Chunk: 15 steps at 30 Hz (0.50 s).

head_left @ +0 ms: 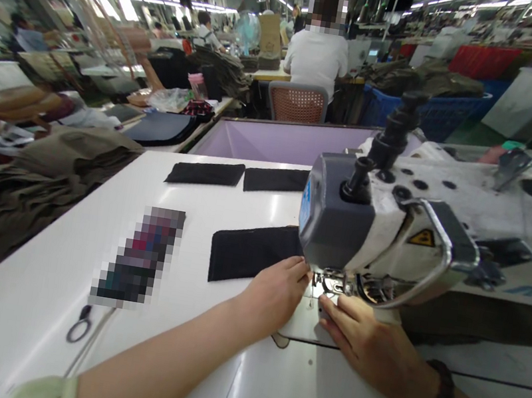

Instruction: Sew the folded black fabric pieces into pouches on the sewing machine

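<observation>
A grey and white sewing machine [338, 217] stands at the right of a white table [160, 357]. My left hand [279, 292] is just left of the needle area, its fingers bent together near the presser foot; whatever they hold is too small to make out. On the other side, my right hand [360, 335] lies with its fingers stretched over the metal plate [306, 326], fingertips close to the foot. A folded black cloth piece [248, 250] lies behind my left hand, and two more black pieces [207, 173] lie farther back.
A blurred-out phone-like object [140, 256] with a cord and ring [78, 329] lies left on the table. Piled brown cloth [6, 212] borders the left edge. Beyond the purple panel [265, 142], a person in white [317, 56] sits on a chair [297, 103].
</observation>
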### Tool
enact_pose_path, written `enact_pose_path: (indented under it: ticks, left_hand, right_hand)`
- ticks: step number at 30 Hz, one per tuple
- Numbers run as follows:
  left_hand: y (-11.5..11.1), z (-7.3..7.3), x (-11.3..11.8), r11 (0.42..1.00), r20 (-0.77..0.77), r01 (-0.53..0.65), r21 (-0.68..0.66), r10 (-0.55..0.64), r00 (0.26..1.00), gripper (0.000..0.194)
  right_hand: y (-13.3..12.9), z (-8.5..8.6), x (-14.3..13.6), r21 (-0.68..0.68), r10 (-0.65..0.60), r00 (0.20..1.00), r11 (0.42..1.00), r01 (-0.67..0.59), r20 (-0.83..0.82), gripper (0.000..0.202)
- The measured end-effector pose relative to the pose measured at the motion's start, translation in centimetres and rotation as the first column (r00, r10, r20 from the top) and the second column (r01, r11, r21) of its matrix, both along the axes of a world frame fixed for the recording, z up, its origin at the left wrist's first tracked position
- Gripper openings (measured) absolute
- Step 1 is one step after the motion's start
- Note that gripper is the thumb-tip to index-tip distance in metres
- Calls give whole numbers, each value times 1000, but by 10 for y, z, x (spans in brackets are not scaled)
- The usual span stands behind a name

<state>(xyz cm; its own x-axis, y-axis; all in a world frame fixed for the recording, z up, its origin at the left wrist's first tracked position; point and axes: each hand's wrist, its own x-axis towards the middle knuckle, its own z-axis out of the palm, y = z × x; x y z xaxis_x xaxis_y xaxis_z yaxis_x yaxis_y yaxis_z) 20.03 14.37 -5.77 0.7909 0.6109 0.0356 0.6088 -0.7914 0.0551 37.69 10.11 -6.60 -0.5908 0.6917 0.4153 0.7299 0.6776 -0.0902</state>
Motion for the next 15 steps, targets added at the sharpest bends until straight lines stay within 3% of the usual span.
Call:
enact_pose_path:
  ticks: [6, 10, 15]
  left_hand:
    - [2, -2, -1, 1000, 24, 0, 31, -1, 1000, 17]
    - [-5, 4, -3, 999, -10, -9, 48, 9, 1000, 16]
    - [-16, 8, -10, 980, -101, -182, 76, 189, 977, 15]
  right_hand:
    - [1, -9, 4, 29, 21, 999, 999, -21, 24, 34]
    - [2, -18, 8, 103, 61, 997, 993, -64, 40, 33]
    - [4, -37, 18, 223, 56, 996, 972, -70, 70, 36]
